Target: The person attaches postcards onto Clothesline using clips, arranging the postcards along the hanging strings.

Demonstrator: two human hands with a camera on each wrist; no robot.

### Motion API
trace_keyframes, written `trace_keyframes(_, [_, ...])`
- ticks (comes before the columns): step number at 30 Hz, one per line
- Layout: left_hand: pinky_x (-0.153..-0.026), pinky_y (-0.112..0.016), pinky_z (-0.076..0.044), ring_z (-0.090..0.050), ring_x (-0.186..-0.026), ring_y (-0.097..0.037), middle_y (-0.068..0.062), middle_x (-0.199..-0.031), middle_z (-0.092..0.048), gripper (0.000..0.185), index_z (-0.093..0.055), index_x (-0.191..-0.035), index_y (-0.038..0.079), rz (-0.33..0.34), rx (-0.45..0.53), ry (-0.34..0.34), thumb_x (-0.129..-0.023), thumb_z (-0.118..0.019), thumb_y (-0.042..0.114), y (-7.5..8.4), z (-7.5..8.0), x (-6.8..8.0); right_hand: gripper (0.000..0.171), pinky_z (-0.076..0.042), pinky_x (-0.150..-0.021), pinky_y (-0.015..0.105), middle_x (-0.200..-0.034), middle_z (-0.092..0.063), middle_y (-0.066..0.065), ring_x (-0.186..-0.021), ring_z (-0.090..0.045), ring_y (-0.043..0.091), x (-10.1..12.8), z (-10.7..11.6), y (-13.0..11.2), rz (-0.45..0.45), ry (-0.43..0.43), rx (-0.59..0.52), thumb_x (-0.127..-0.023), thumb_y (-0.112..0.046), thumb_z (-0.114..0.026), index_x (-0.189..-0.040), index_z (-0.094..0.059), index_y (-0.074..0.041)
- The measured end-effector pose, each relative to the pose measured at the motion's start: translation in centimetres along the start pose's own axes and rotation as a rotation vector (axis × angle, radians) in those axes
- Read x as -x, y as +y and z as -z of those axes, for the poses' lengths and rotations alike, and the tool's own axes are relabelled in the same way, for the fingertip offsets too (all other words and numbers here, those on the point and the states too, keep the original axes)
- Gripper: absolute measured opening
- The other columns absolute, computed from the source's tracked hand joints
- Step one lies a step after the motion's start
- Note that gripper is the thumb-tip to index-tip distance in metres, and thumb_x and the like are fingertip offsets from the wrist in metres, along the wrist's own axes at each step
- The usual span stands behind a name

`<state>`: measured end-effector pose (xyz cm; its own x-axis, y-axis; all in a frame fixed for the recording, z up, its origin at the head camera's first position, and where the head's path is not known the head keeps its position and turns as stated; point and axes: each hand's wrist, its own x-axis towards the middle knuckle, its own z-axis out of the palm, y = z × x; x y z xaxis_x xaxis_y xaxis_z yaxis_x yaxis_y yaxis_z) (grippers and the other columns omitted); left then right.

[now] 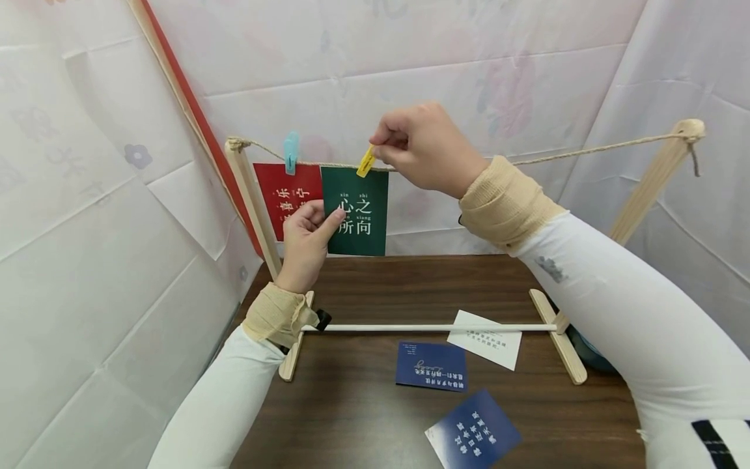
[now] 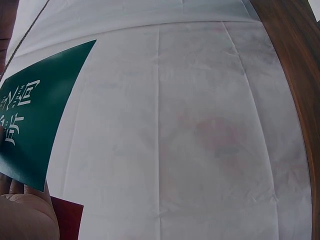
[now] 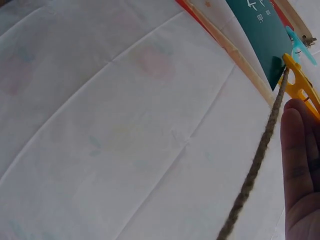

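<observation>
Head view: right hand (image 1: 424, 150) pinches yellow clip (image 1: 366, 161) at twine (image 1: 586, 152), over top edge of green card (image 1: 356, 210); left hand (image 1: 306, 244) grips card's lower left, steadying it. Twine bare to the right.

Left wrist: green card (image 2: 35, 120) overlaps red card (image 2: 67, 220).

Right wrist: yellow clip (image 3: 300, 82) bites card corner; blue clip (image 3: 300, 46) close behind.
</observation>
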<state>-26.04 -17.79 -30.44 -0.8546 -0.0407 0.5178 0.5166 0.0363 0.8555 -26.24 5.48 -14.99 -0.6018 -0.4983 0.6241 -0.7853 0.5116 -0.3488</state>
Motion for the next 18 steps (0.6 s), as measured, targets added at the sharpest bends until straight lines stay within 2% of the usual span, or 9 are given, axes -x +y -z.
trace_keyframes(4, [-0.087,-0.031,-0.065,-0.08,-0.096,-0.008,0.011,-0.106,-0.081,0.026,-0.069,-0.124,-0.003,0.0,-0.009,-0.001,-0.105,-0.074,0.015,0.1,0.01,-0.01,0.008,-0.053,-0.077,0.013,-0.105,-0.083,0.016,-0.092,-0.08,0.024,-0.41,-0.15,-0.07,-0.045,-0.036,-0.013,-0.101,-0.001,-0.071,-0.099,-0.078,0.002])
trace_keyframes(12, [-0.087,-0.032,-0.065,-0.08,-0.096,-0.008,0.01,-0.106,-0.081,0.026,-0.069,-0.124,-0.002,0.016,-0.006,0.003,-0.105,-0.074,0.015,0.22,-0.06,0.04,0.008,-0.055,-0.079,0.017,-0.104,-0.083,0.018,-0.092,-0.079,0.025,-0.82,-0.34,-0.37,-0.072,-0.077,-0.057,-0.101,-0.001,-0.071,-0.101,-0.079,0.002])
trace_keyframes(18, [-0.087,-0.032,-0.065,-0.08,-0.095,-0.008,0.01,-0.105,-0.081,0.026,-0.069,-0.124,-0.003,0.014,0.001,-0.002,-0.105,-0.074,0.014,0.25,-0.06,0.11,0.01,-0.054,-0.075,0.015,-0.103,-0.082,0.019,-0.09,-0.076,0.025,-1.05,-0.39,-0.11,-0.099,-0.101,-0.085,-0.101,-0.002,-0.071,-0.105,-0.078,0.003])
